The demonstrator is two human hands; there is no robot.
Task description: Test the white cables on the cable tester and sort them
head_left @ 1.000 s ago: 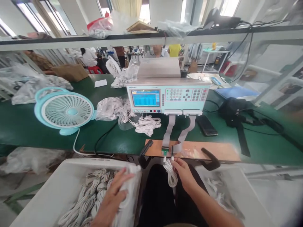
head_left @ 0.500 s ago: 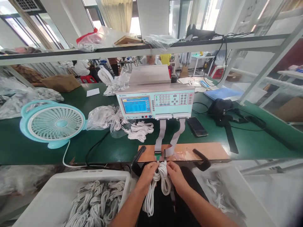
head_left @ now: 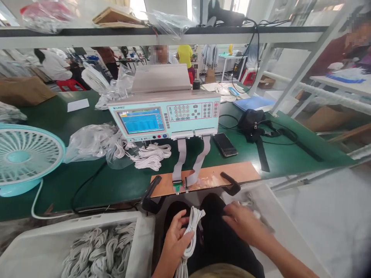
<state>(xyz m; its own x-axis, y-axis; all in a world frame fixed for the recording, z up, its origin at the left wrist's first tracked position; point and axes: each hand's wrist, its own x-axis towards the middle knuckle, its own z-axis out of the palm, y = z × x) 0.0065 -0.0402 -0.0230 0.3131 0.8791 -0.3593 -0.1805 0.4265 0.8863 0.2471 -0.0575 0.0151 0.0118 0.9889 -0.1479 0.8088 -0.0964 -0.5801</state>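
My left hand (head_left: 175,243) is closed around a coiled bundle of white cable (head_left: 191,239), held upright above my lap. Apart from it, my right hand (head_left: 242,220) hovers by the inner edge of the right-hand bin (head_left: 278,231), thumb and fingers spread, with nothing visible in them. On the wooden board (head_left: 208,181) at the bench edge, two grey ribbon cables (head_left: 181,160) end in a small green connector board (head_left: 177,188) and a dark connector (head_left: 186,183). No white cable is plugged into these ends. The ribbons run from a tester with a blue screen (head_left: 142,121).
Black clamps (head_left: 152,193) grip the board. The left bin (head_left: 145,235) holds many coiled cables (head_left: 98,251). On the bench are a turquoise fan (head_left: 55,154), loose white cable (head_left: 152,156), a phone (head_left: 225,144) and a black bag (head_left: 252,123). Other people sit beyond.
Both hands have drawn back from the connectors and parted. My left hand keeps a cable bundle; my right hand has let go and moved right toward the bin. The view has shifted right.
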